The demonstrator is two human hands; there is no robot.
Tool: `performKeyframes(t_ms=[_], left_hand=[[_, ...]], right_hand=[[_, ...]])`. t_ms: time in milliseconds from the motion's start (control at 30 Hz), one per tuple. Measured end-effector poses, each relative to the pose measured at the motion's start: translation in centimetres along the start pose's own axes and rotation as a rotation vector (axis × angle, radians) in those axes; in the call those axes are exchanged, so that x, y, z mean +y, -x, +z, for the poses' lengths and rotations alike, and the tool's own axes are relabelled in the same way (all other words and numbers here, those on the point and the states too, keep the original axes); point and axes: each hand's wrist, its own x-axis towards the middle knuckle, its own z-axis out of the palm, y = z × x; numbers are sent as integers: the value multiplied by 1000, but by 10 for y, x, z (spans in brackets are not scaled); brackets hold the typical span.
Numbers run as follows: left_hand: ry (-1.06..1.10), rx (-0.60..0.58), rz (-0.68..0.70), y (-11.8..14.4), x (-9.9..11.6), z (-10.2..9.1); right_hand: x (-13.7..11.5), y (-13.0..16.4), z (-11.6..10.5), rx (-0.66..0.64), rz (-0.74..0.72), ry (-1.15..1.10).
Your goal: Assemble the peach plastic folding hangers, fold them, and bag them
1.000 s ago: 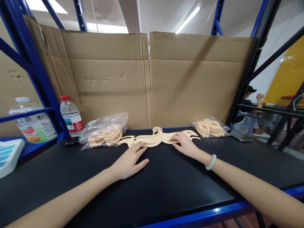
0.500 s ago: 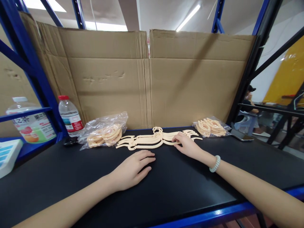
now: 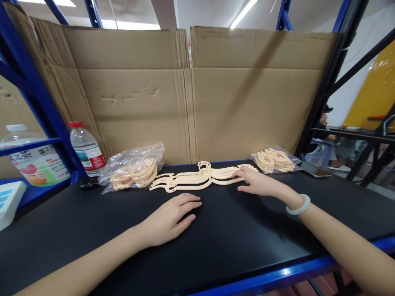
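Several long, cream-coloured cord-like strands (image 3: 191,179) lie side by side across the back of the black table, gathered at a loop near their middle. My right hand (image 3: 253,181), with a pale coiled band on its wrist, hovers at the right part of the strands; its fingers are stretched and apart, and nothing shows in them. Whether its fingertips touch the strands I cannot tell. My left hand (image 3: 173,218) lies on the table in front of the strands, fingers spread, holding nothing.
Clear plastic bags of similar cream coils stand on the left (image 3: 132,168) and right (image 3: 274,159). A red-capped water bottle (image 3: 88,150) leans by the blue frame. A phone (image 3: 314,173) lies at the right. Cardboard (image 3: 138,98) walls the back; a person (image 3: 322,131) sits beyond.
My right hand has moved right along the strands, and its fingers have come away from their middle part. My left hand stays in place. The view has shifted slightly.
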Motion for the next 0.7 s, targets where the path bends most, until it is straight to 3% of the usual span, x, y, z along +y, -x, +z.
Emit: performKeyframes(t_ms=[400, 700], left_hand=[[-19, -36, -14, 1, 2, -3], [-24, -44, -3, 2, 1, -5]], right_hand=[[10, 7, -23, -149, 80, -29], [27, 12, -40, -98, 107, 12]])
